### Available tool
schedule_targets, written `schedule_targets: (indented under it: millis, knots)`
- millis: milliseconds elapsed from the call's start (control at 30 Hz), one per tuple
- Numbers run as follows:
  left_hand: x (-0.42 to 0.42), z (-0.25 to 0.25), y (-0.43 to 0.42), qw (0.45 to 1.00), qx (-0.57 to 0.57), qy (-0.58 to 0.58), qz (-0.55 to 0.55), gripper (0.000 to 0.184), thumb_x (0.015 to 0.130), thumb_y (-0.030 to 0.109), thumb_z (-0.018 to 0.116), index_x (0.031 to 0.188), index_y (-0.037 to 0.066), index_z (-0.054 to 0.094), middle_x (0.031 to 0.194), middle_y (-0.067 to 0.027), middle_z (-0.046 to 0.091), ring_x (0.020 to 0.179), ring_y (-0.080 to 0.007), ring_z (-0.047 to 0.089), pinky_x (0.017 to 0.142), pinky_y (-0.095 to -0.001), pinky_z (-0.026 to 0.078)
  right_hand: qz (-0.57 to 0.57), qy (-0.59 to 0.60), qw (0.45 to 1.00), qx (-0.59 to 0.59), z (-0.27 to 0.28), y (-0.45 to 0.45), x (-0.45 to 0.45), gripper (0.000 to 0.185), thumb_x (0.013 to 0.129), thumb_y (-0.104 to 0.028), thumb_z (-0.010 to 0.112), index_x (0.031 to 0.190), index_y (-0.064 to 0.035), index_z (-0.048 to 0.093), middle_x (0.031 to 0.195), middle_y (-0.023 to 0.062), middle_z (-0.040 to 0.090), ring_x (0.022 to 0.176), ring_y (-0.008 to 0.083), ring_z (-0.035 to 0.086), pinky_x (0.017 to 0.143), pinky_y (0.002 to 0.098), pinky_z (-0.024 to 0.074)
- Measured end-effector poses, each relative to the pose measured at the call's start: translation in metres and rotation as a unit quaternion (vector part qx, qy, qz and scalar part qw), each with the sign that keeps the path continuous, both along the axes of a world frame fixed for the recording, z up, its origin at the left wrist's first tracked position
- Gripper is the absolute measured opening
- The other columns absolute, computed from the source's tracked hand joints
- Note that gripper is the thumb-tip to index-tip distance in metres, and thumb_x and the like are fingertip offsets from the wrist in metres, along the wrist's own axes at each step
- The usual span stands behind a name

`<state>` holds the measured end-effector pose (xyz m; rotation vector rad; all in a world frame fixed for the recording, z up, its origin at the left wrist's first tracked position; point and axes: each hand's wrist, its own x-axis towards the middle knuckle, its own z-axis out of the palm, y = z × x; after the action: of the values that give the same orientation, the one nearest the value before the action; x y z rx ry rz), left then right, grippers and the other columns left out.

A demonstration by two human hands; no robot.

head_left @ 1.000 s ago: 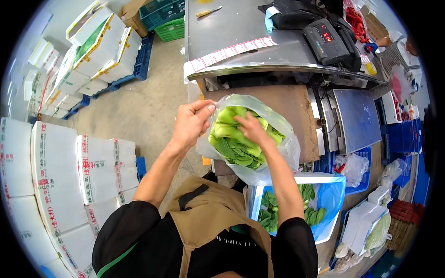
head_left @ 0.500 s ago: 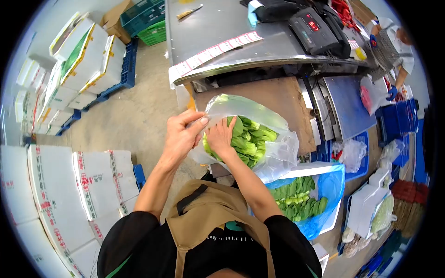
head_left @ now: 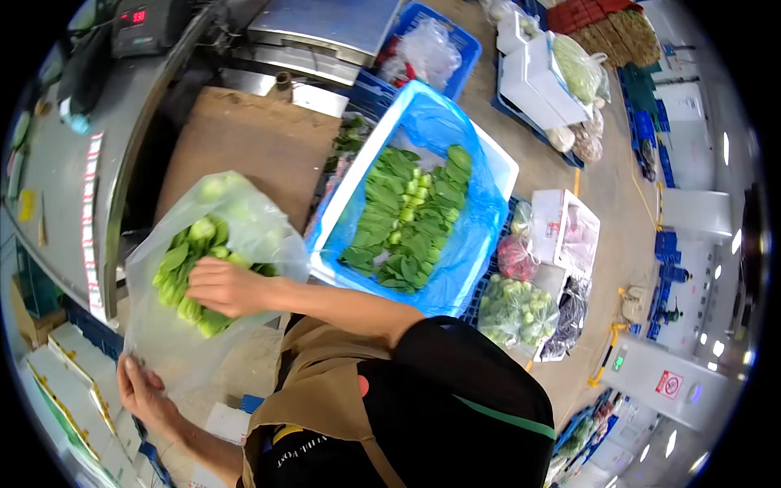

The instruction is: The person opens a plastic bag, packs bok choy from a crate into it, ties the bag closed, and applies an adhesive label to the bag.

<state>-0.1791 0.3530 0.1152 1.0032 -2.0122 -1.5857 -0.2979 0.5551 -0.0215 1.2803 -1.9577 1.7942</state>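
Note:
A clear plastic bag [head_left: 244,203] with leafy greens [head_left: 203,236] in it is at the left centre, over the edge of a brown board. My left hand [head_left: 145,394] pinches the bag's rim at its lower left corner. Inside the bag's mouth, my right hand [head_left: 224,286] lies on the greens with its fingers close together and curled; its fingertips are hidden among the leaves, so a grip cannot be made out. To the right, a white foam box [head_left: 335,213] lined with blue plastic [head_left: 476,244] holds rows of the same greens.
The brown board [head_left: 244,146] lies beyond the bag. A metal table [head_left: 134,106] with a scale [head_left: 146,24] and a label strip [head_left: 89,220] stands at the left. Blue crates [head_left: 460,41], foam boxes [head_left: 533,89] and bagged vegetables [head_left: 517,309] stand beyond and right of the lined box.
The view has swung to the right, bringing the lined box to the centre. My right hand has closed its spread fingers over the greens. My left hand still holds the bag's rim.

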Motion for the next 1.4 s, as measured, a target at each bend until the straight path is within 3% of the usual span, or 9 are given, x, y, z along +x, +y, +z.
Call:
schedule_targets:
  millis: [100,200,367,567,800,900,1233,1333,1400]
  knots:
    - [-0.003,-0.001,0.010,0.997,-0.065,-0.041,-0.001,0.031,0.092,0.027,0.061,0.110,0.002,0.063,0.080,0.0010,0.055,0.056,-0.0031,0.038,0.047,-0.0175,0.030,-0.230,0.016,0.973,0.006,-0.012,0.144,0.003,0.029,0.070,0.008,0.055,0.097,0.0012,0.063,0.097,0.0151,0.063,0.095,0.0312,0.061,0.083,0.0366,0.0487]
    - [-0.001,-0.011,0.015,0.989,-0.136,-0.054,-0.007,0.033,0.094,0.026,0.058,0.114,0.000,0.061,0.080,0.0001,0.054,0.057,-0.0045,0.039,0.050,-0.0185,0.030,-0.472,-0.141,0.846,0.204,-0.075,0.288,0.010,0.034,0.075,0.001,0.063,0.109,0.0007,0.059,0.111,0.0203,0.059,0.105,0.0352,0.055,0.088,0.0415,0.0455]
    - [-0.007,-0.014,0.028,0.973,-0.204,-0.105,-0.005,0.037,0.095,0.026,0.057,0.119,-0.003,0.058,0.075,0.0007,0.050,0.060,-0.0052,0.039,0.052,-0.0195,0.030,-0.441,-0.187,0.634,0.607,-0.210,0.489,0.010,0.097,0.057,-0.024,0.085,0.141,-0.0251,0.036,0.150,0.0252,0.012,0.133,0.0492,0.021,0.103,0.0588,0.0280]
    - [-0.013,-0.031,0.033,0.957,-0.243,-0.157,0.003,0.038,0.094,0.027,0.058,0.121,-0.001,0.058,0.067,0.0037,0.042,0.056,-0.0046,0.035,0.050,-0.0206,0.028,-0.293,-0.293,0.525,0.743,-0.230,0.559,-0.054,0.118,0.048,-0.042,0.089,0.146,-0.0296,0.025,0.153,0.0222,-0.002,0.138,0.0478,0.010,0.102,0.0666,0.0237]
    - [-0.020,-0.035,0.031,0.944,-0.267,-0.194,-0.026,0.036,0.095,0.026,0.057,0.121,0.002,0.060,0.080,-0.0011,0.056,0.056,-0.0044,0.040,0.049,-0.0196,0.032,-0.345,-0.252,0.602,0.675,-0.276,0.589,-0.038,0.078,0.045,-0.044,0.087,0.115,-0.0214,0.061,0.152,0.0243,0.006,0.137,0.0513,0.006,0.098,0.0744,0.0177]
    - [-0.026,-0.036,0.037,0.945,-0.262,-0.192,-0.039,0.034,0.095,0.025,0.056,0.121,0.002,0.060,0.082,-0.0015,0.057,0.056,-0.0046,0.041,0.049,-0.0196,0.032,-0.340,-0.295,0.560,0.696,-0.254,0.573,-0.056,0.069,0.049,-0.039,0.087,0.110,-0.0187,0.062,0.152,0.0211,0.011,0.138,0.0494,0.007,0.096,0.0725,0.0235]
    - [-0.040,-0.032,0.061,0.932,-0.271,-0.230,-0.070,0.034,0.095,0.025,0.056,0.120,0.001,0.060,0.078,-0.0003,0.058,0.057,-0.0048,0.040,0.050,-0.0197,0.033,-0.351,-0.238,0.625,0.655,-0.280,0.590,-0.036,0.042,0.059,-0.024,0.081,0.097,-0.0116,0.067,0.137,0.0101,0.043,0.134,0.0406,0.025,0.101,0.0678,0.0210]
    - [-0.047,-0.017,0.073,0.899,-0.302,-0.300,-0.106,0.033,0.095,0.022,0.056,0.120,0.000,0.059,0.094,-0.0073,0.063,0.072,-0.0126,0.055,0.064,-0.0235,0.044,-0.368,-0.213,0.661,0.619,-0.270,0.593,-0.032,0.034,0.061,-0.017,0.078,0.091,-0.0080,0.066,0.127,0.0077,0.053,0.130,0.0366,0.035,0.102,0.0639,0.0227]
    - [-0.047,-0.014,0.073,0.819,-0.465,-0.279,-0.189,0.033,0.094,0.019,0.055,0.120,-0.001,0.058,0.109,-0.0134,0.061,0.092,-0.0199,0.058,0.080,-0.0292,0.045,-0.379,-0.197,0.693,0.581,-0.264,0.598,-0.023,0.029,0.062,-0.014,0.076,0.086,-0.0056,0.063,0.120,0.0078,0.059,0.128,0.0351,0.040,0.103,0.0619,0.0230]
